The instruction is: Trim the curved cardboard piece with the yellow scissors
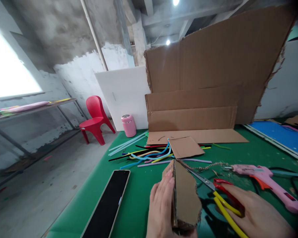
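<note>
My left hand (161,208) grips a ragged-edged piece of brown cardboard (185,198) and holds it up on edge over the green table (136,185). My right hand (257,215) has its fingers through the red and yellow handles of a pair of scissors (218,191). The scissor blades point at the top of the cardboard piece. A frayed strip of cardboard trails from the piece toward the right.
A black phone (106,205) lies at the left of the table. A pink glue gun (267,181) lies at the right. Coloured straws (149,153), a small cardboard square (185,147), a large cardboard sheet (213,76), a pink cup (129,125), a white board and a red chair (95,119) stand beyond.
</note>
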Available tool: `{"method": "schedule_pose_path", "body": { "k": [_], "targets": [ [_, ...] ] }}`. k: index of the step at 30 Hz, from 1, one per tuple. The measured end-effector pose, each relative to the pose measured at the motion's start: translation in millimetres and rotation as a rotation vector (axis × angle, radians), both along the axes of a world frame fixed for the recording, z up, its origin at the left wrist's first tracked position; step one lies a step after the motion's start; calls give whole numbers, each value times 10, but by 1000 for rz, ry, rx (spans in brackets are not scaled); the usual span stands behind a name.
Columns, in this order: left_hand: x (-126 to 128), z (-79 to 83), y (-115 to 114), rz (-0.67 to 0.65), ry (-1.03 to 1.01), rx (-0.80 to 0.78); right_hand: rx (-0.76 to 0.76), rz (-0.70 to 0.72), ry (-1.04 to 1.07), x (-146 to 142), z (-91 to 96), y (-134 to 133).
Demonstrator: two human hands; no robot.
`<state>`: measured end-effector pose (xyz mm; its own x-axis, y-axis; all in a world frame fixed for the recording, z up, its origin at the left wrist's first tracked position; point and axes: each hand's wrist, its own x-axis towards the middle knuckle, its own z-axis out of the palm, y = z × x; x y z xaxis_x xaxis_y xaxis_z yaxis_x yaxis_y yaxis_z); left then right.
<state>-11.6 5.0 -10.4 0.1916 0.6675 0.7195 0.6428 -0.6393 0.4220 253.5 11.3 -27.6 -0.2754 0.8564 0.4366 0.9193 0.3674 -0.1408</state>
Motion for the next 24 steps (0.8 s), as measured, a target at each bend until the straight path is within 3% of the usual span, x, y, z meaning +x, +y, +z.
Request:
{"method": "schedule_pose_path", "body": {
  "k": [15,24],
  "targets": [
    [-31,-6,34,-154,-57,-40,-75,-35,95,38,-66,1],
    [-41,1,47,-173,-109,-93,-138,-50,103,92,-62,13]
  ]
}}
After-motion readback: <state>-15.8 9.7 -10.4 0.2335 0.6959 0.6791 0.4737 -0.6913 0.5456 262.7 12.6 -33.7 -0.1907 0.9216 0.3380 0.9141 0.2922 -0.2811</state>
